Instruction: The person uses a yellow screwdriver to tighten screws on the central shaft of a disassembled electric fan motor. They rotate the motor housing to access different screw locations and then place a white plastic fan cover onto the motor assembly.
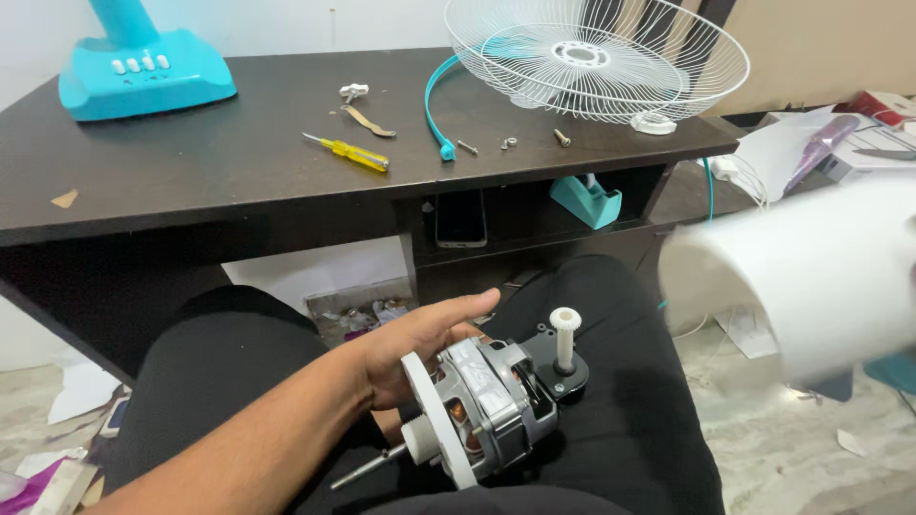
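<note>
Left hand steadies fan motor on lap, fingers extended

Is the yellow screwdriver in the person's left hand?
No, the yellow screwdriver lies on the dark desk, while the left hand rests on the fan motor.

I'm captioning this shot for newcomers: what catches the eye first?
The fan motor lying on the person's lap, steadied by the left hand. Behind it, a white wire fan guard sits on the dark desk, and a blurred white cover fills the right edge.
</note>
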